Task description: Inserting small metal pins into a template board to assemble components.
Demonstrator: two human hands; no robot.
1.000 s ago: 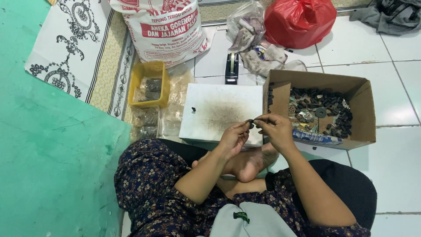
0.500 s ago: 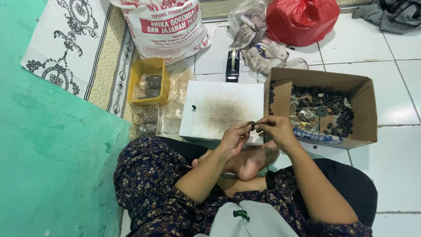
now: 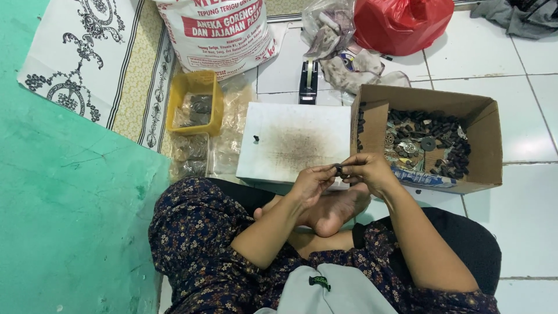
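Note:
My left hand and my right hand meet over my lap, fingertips pinched together on a small dark part at the front edge of a white board. The board is smudged dark in its middle and one tiny dark piece lies on its left side. To the right of my hands stands an open cardboard box holding several dark metal parts. I sit cross-legged on the floor with a bare foot under my hands.
A yellow tray with bagged parts stands left of the board, with clear plastic bags below it. A printed white sack, a black tool, rags and a red plastic bag lie behind. A green mat covers the left.
Both hands stay together on the small part with only slight finger movement. The view has shifted a little.

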